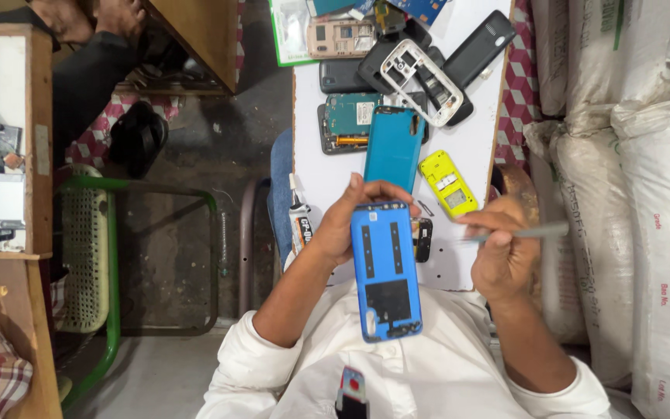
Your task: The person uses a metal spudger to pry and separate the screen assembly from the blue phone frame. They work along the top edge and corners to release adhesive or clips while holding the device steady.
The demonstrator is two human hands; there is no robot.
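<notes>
White tabletop (471,140) fills the far middle of the view, strewn with opened phones; a concrete floor, a green metal chair (102,256) and a wooden bench lie to the left, and stacked white woven sacks (645,194) stand to the right.

A person in a white shirt looks down at their own two hands, raised near the table's near edge. The left hand (347,221) has its fingers curled around the far end of a blue phone back cover (385,271), gripping it with the inner face turned up, so its black adhesive strips and dark square patch show toward the camera. The right hand (502,252) is closed around a thin grey tool (529,231), pinched like a pen, its tip aimed left toward the cover but apart from it.

On the table just beyond the hands lie a teal back cover (393,147), a yellow phone shell (447,184), a small dark part (423,239) beside the blue cover, and a glue tube (302,225) at the left edge. Farther off sit a white phone frame (422,81), dark casings and an exposed circuit board (348,124).

Another person's dark sleeve (91,77) shows at the far left.
</notes>
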